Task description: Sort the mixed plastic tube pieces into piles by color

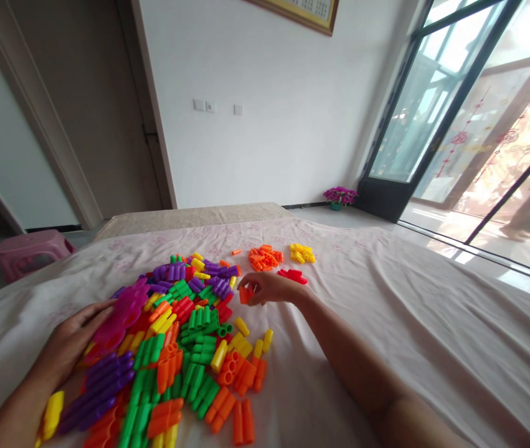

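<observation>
My right hand [269,289] pinches an orange plastic building piece [246,294] just right of the large pile. At the pile's left side, my left hand [78,333] grips the edge of a magenta scalloped plastic piece [123,313], its thumb hidden from view. Joined tube-shaped blocks make up the pile: green blocks [202,320], purple blocks [99,386], orange blocks [169,364] and yellow blocks [241,343]. Beyond my right hand lie a small heap of orange pieces [265,256], a heap of yellow pieces [302,252] and a few red pieces [293,275].
A wrinkled pale floral sheet [414,323] covers the surface beneath the blocks. A pink stool [33,249] stands off to the left. Potted magenta flowers [339,196] sit on the floor near the glass door [414,118]. A closed brown door [87,106] is at the back left.
</observation>
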`<state>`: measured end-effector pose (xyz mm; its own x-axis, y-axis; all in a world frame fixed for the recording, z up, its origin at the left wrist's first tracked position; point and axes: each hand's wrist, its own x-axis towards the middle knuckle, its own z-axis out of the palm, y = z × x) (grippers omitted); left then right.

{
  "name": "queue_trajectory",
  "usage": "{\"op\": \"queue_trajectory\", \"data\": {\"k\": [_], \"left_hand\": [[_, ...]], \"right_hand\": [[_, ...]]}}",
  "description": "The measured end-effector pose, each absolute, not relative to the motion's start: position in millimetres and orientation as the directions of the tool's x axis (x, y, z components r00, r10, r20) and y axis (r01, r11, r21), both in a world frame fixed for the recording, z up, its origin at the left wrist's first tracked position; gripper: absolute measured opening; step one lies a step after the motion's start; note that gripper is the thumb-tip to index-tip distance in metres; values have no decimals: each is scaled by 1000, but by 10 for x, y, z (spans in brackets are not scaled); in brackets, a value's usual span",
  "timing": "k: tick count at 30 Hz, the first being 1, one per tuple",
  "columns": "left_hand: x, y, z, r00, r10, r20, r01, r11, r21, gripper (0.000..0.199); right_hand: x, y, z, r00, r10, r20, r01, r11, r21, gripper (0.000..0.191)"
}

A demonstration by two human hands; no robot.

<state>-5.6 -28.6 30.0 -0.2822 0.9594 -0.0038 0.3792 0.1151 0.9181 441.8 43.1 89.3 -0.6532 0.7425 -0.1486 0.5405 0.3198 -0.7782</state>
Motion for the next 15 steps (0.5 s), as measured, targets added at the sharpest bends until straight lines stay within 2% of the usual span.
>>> {"op": "queue_trajectory", "data": {"k": [3,8,12,15], "left_hand": [[-92,-272,269,-285,957,-44,339,143,930,64],[-105,-276,263,-288,956,-60,313,153,937,63],[-83,-272,279,-306,950,-57,339,165,926,63],[-37,-286,329,-303,953,-4,402,132,906,63]], "right_hand": [[4524,563,814,-370,929,7,530,217,-820,41],[4661,740,731,-28,990,140,392,140,-909,44],[4683,777,735,55,971,235,119,227,-967,61],[4666,767,739,42,969,243,27,242,-970,59]]}}
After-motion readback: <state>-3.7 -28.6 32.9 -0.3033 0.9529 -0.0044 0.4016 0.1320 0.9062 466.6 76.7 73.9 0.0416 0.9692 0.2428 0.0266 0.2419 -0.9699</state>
